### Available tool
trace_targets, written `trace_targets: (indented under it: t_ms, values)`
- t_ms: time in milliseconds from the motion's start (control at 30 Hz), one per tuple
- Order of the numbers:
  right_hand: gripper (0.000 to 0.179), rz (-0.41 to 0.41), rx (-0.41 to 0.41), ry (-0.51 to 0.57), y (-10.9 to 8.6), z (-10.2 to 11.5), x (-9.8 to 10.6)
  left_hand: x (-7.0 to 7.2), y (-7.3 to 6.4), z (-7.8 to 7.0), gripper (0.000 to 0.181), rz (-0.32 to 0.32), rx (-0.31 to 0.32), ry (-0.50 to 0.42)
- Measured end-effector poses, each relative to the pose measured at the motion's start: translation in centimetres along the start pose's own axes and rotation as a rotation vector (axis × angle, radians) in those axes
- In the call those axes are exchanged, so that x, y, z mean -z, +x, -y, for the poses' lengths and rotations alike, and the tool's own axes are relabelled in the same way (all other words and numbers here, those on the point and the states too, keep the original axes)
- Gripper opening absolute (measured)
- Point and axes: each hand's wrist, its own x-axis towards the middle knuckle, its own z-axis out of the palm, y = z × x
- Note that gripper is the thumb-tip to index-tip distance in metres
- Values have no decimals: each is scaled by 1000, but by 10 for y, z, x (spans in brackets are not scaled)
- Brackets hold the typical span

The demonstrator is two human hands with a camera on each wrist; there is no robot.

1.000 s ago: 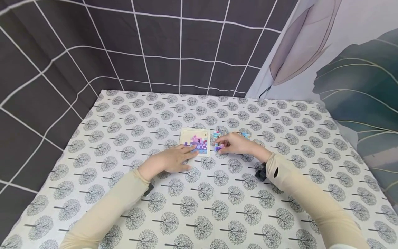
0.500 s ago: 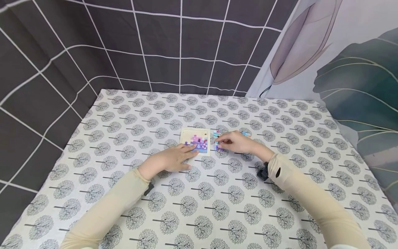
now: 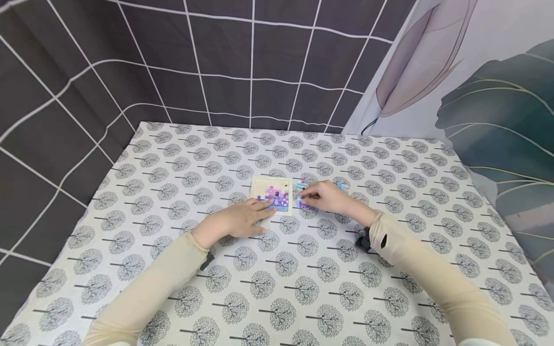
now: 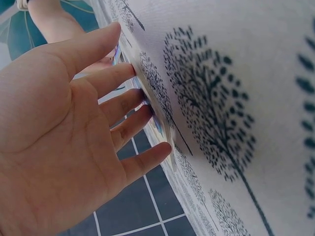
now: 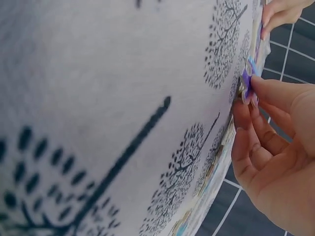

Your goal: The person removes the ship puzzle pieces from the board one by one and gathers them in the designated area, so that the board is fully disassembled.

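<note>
A small square jigsaw board [image 3: 259, 186] with a cream tray lies flat on the table, partly filled with pink, purple and blue pieces. My left hand [image 3: 242, 219] rests its fairly straight fingertips on the board's lower left part, hiding some of it. In the left wrist view those fingers [image 4: 133, 162] are spread along the board's edge. Just right of the board, my right hand [image 3: 328, 198] pinches a purple puzzle piece [image 5: 247, 84] between thumb and fingers. The right wrist view has this piece tilted on edge, close to the cloth.
Loose light-blue puzzle pieces [image 3: 302, 184] lie behind the right fingers, and more blue pieces [image 3: 343, 186] show beyond that hand. A white cloth with a tree print [image 3: 281, 288] covers the table. A dark grid curtain [image 3: 225, 57] hangs along the back and left.
The purple piece has turned in the right hand's fingers, and that hand has shifted slightly up and back. The left hand stays in place on the board.
</note>
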Motion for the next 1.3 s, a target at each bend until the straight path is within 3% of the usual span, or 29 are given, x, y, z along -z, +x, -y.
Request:
trace_targets:
  t_ms: [333, 600, 767, 900, 1300]
  values:
    - [25, -16, 8, 19, -2, -3, 0, 1, 2, -2, 62, -14, 6, 15]
    - [22, -16, 35, 16, 0, -7, 2, 1, 9, -10, 53, -150, -30, 39]
    - [19, -32, 40, 33, 1, -8, 3, -3, 12, -12, 55, -191, -70, 51]
    - [20, -32, 38, 38, 1, -7, 5, -5, 11, -12, 56, -194, -82, 62]
    - [25, -42, 11, 43, 9, -1, 4, -5, 13, -13, 60, -117, -40, 78]
